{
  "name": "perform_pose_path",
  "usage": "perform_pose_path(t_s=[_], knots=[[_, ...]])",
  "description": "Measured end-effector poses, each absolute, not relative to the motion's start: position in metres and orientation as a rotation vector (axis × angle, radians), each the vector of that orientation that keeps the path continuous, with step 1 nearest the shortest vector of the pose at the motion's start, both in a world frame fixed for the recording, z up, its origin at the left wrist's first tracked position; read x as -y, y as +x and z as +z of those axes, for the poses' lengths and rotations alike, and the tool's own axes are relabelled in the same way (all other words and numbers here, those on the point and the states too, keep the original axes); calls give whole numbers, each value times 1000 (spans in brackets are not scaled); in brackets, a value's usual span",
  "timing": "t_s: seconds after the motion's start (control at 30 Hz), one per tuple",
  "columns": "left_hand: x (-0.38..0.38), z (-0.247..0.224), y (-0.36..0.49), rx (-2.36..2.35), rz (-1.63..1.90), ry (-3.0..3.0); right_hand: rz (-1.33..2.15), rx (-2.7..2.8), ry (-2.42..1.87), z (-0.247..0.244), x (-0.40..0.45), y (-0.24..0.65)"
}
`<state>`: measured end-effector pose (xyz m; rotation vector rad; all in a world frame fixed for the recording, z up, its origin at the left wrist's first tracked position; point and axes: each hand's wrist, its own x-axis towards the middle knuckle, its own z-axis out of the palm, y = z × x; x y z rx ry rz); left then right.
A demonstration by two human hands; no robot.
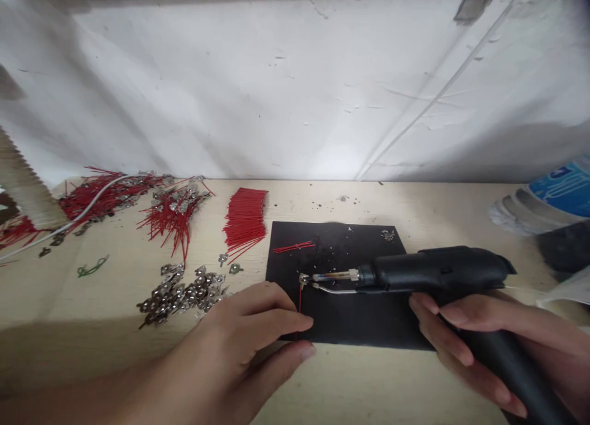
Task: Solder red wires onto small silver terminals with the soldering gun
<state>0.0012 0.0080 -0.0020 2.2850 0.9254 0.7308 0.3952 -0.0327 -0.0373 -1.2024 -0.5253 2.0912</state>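
Note:
In my right hand (479, 345) is a black soldering gun (437, 271), its metal tip pointing left over a black mat (369, 323). The tip meets a small metal terminal (303, 279) near the mat's left side. A red wire (300, 301) runs down from that terminal to the fingers of my left hand (267, 327), which hold it near the mat's lower left edge. Two or so loose red wires (294, 247) lie on the mat above the terminal, with small bits of solder scattered close by.
Left of the mat are a neat row of red wires (246, 216), a pile of metal terminals (179, 296) and heaps of wired terminals (173, 213). A white cable (99, 194) crosses the far left. A blue-labelled container (560, 188) lies at the right; a white wall (276, 93) stands behind.

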Motion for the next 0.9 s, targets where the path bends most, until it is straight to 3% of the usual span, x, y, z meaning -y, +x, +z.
perform_pose_path(t_s=[0.9], knots=[[-4,-12,-3,-759,729,2416,2074,532,-1213,-38,32,394]])
